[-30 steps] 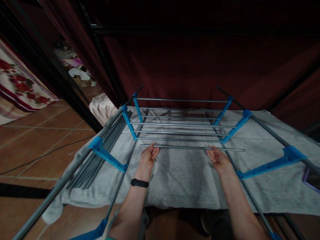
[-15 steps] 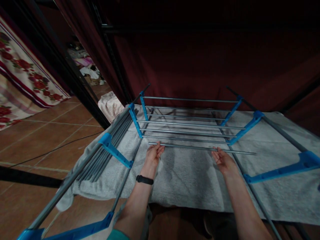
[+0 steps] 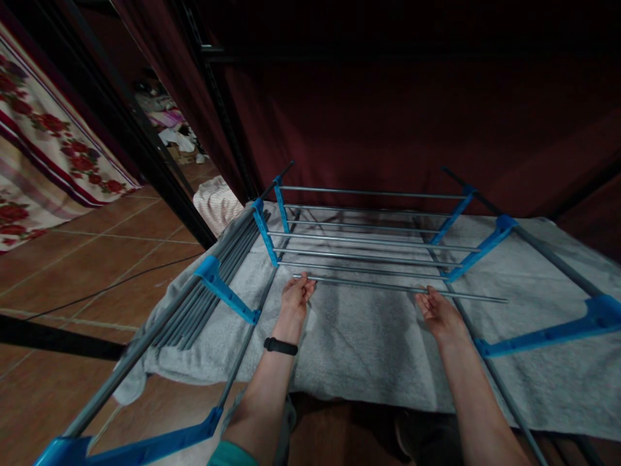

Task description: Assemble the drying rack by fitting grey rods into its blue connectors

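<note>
A thin grey metal rod (image 3: 363, 283) lies crosswise between my hands, a little above the grey blanket. My left hand (image 3: 297, 296) pinches it near its left end, and a dark band sits on that wrist. Farther right, my right hand (image 3: 436, 310) has its fingers around the rod, whose right end sticks out past them. Just beyond the rod stands a rack frame of grey tubes with blue plastic brackets (image 3: 266, 233). Several crossbars (image 3: 373, 241) span its far brackets. The nearer left bracket (image 3: 227, 291) and right bracket (image 3: 553, 327) have no crossbar between them.
Several loose grey rods (image 3: 213, 285) lie in a bundle on the left of the grey blanket (image 3: 359, 349). Dark metal posts (image 3: 160, 149) and a maroon curtain (image 3: 388, 129) stand behind. Tiled floor (image 3: 121, 252) and a floral cloth (image 3: 58, 129) are at left.
The rod has shifted slightly to the right between my hands. My right hand has moved a little right with it, and the view has turned slightly.
</note>
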Available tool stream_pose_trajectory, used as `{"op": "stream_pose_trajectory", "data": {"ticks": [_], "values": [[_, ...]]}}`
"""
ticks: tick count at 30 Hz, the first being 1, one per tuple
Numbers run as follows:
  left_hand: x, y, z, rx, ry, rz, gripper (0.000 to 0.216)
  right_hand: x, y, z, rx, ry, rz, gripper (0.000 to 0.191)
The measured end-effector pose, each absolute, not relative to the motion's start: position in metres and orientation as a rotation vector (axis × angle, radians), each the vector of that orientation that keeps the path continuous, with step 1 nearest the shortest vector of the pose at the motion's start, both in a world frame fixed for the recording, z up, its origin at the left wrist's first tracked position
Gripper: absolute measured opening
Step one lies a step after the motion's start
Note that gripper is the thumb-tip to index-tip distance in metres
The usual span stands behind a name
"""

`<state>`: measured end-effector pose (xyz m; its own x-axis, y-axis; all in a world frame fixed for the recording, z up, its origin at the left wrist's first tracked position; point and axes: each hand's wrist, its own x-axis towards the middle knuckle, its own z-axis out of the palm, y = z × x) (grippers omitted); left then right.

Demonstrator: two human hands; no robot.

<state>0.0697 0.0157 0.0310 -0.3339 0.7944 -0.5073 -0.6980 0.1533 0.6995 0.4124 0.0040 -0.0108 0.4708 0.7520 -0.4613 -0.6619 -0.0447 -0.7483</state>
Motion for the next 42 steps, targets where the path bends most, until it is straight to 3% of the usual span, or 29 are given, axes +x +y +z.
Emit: {"op": "stream_pose_trajectory", "data": {"ticks": [42], "values": [[0.0713,0.0178,0.0252,0.129,1.11,1.425,0.013,0.4077,0.002,-0.008,-1.117,-0.163,1.166,0.012]]}}
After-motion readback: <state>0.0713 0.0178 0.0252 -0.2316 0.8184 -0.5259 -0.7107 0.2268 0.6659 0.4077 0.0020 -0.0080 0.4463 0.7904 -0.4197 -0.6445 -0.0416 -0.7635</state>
